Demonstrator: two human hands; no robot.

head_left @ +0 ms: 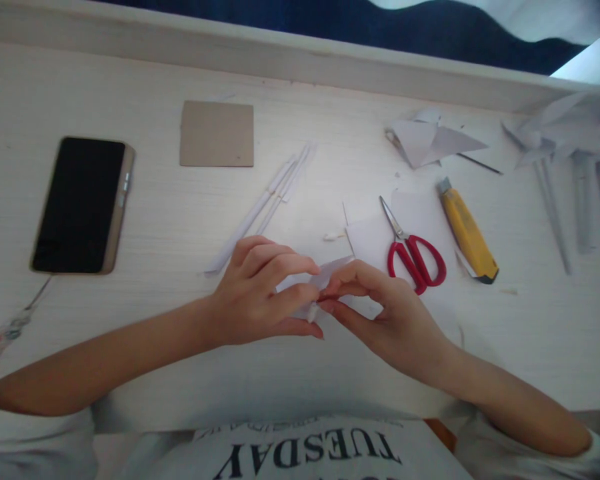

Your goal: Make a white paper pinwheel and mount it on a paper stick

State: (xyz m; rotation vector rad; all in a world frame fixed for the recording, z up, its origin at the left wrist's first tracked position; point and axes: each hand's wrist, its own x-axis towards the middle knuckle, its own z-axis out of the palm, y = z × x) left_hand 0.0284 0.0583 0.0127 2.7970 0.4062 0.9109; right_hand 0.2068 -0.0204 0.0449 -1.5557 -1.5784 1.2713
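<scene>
Between my two hands, just above the front of the table, is a folded piece of white paper (336,268). My left hand (270,290) is closed on the paper from the left, thumb below and fingers above, partly hiding it. From the right, my right hand (380,300) pinches at the paper's middle with thumb and forefinger; any small piece at those fingertips is too hidden to name. Red-handled scissors (414,257) lie beyond my right hand, blades pointing away. Rolled white paper sticks (265,207) rest beyond my left hand.
A phone (80,207) with a charm strap lies at the left. A brown card (217,135) sits farther back. To the right are a yellow cutter (467,233), a folded paper pinwheel shape (430,140) and several paper pinwheels on sticks (570,133). A raised ledge (280,50) borders the table's back.
</scene>
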